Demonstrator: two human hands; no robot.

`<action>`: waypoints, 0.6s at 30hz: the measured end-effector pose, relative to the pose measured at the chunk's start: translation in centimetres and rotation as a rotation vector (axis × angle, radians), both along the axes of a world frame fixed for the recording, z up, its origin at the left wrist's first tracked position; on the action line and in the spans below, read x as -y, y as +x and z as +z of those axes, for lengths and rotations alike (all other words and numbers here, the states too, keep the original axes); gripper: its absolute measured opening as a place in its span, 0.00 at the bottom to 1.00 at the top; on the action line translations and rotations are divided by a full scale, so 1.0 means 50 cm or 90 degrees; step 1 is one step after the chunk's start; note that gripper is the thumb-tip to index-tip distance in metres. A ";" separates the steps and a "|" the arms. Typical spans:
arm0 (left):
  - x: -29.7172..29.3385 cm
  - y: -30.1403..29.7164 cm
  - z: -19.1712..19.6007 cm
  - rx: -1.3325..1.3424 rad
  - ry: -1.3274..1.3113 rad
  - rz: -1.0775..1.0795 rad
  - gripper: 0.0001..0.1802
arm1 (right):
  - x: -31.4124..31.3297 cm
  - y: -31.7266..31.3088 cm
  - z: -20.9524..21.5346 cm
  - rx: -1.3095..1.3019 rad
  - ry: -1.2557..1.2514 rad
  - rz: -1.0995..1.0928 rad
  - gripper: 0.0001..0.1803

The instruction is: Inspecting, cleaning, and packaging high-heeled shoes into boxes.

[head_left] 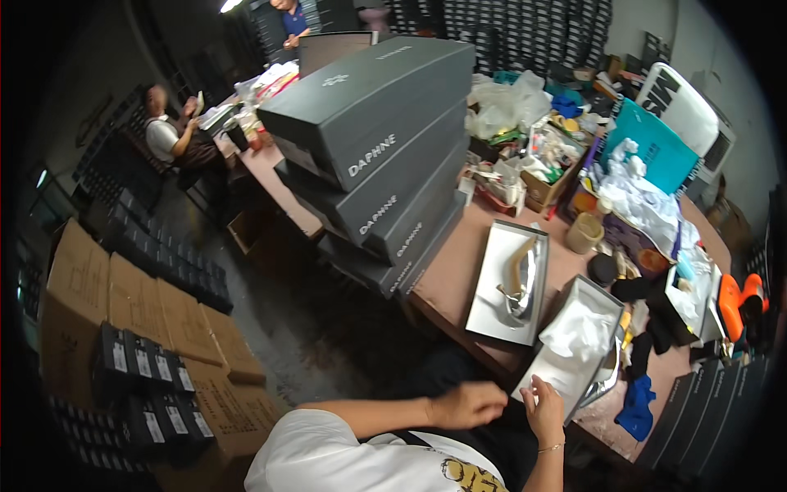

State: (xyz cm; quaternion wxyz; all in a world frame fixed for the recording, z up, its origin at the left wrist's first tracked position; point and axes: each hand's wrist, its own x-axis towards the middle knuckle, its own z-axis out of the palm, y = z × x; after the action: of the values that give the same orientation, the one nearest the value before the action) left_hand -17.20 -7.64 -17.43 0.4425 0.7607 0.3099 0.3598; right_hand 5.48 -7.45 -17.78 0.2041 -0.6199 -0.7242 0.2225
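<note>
My right hand (543,403) is at the near edge of an open white-lined shoebox (592,309), its thumb and fingers apart. Crumpled white tissue paper (577,332) lies inside that box. To its left, in the air just off the table edge, is my left hand (469,405), with fingers loosely bent and slightly blurred; I cannot tell whether it holds anything. Beyond both hands, a second open box (484,316) holds a beige and silver shoe (516,283). Part of something silver and shiny (602,384) shows beside the nearer box, mostly hidden.
Closed dark shoeboxes (385,131) are stacked high at the table's left side. On the right stand a tape roll (584,233), a blue cloth (636,410), an orange tool (732,307) and a paper-filled box (635,201). Cartons (156,303) line the left floor. Two people are farther back.
</note>
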 end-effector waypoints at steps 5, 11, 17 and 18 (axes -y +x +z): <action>0.051 0.010 -0.178 -0.062 -0.268 0.054 0.17 | -0.005 0.014 -0.031 -0.093 0.174 -0.081 0.12; 0.049 0.006 -0.078 -0.036 -0.162 -0.017 0.09 | -0.043 0.259 -0.026 0.115 0.293 -0.334 0.33; -0.081 0.098 0.073 0.065 0.171 0.078 0.16 | -0.106 0.242 -0.041 -0.048 -0.009 -0.462 0.28; -0.107 0.118 0.093 0.075 0.185 0.057 0.17 | -0.102 0.265 -0.076 -0.011 0.040 -0.467 0.26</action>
State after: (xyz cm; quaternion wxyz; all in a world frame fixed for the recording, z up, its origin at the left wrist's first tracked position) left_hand -11.31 -2.28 -12.80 0.3290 0.7798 0.2617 0.4638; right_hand 18.75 -2.33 -21.60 0.2956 -0.8298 -0.4586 0.1175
